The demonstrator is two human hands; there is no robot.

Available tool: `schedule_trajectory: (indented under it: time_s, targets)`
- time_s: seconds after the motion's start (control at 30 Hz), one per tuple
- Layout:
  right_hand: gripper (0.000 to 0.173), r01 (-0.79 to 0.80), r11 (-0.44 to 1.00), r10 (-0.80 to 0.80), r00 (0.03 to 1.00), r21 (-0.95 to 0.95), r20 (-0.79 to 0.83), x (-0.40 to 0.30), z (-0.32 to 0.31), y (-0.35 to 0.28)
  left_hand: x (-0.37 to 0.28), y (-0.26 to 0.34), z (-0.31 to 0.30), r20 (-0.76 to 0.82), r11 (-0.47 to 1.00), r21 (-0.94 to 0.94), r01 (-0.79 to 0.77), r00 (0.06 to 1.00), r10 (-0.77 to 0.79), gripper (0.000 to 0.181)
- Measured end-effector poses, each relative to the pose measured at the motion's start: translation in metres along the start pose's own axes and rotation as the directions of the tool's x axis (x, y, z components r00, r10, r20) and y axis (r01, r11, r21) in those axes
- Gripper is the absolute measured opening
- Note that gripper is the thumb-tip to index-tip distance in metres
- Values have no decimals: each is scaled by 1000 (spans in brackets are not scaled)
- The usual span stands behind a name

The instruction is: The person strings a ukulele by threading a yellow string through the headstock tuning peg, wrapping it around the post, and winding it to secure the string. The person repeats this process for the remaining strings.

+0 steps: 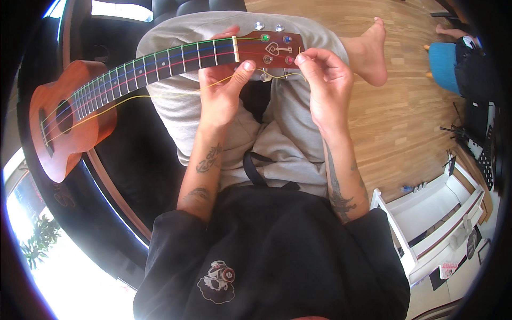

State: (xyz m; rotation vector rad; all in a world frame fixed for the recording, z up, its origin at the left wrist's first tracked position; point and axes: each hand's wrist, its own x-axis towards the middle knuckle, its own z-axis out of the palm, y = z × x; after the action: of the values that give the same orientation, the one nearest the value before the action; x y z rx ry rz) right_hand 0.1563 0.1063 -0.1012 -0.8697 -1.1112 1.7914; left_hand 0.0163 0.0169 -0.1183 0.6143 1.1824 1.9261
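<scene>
A brown wooden ukulele (94, 116) lies across the lap, its body at the left and its headstock (276, 50) at the upper centre. My left hand (226, 84) grips the neck just below the nut, thumb on the near side. Green, blue and red strings run along the fretboard (152, 66) to the headstock. A yellow string (160, 96) hangs slack from the bridge, past my left thumb, to my right hand (326, 78). My right thumb and index finger pinch it beside the headstock's end. Clear-knobbed tuning pegs (266, 75) stick out on both sides.
A black couch (132, 168) is under and left of the legs. The wooden floor (392, 128) spreads at the right, with a white shelf unit (440, 208) at the lower right. Another person's bare foot and a blue stool (443, 68) show at the upper right.
</scene>
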Motion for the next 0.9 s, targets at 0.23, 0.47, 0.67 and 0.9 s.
schedule_trajectory:
  time_s: [0.23,0.47,0.67,0.9]
  targets:
    - [7,193,974,-183,979,-123,85,-11,7,-50,42,29,-7,411,965,33,-262,883,225,65]
    - [11,473,839,-408,874,-269,263,-19,32,-100,60,46,19,361,908,-211,-363,834,417,67]
    - [14,610,724,-556,792,-322,250,-14,54,-102,74,42,33,345,841,-311,-442,772,533,67]
    - [19,444,746,-424,891,-497,160,-23,56,-109,69,47,41,254,818,-247,-519,780,572,73]
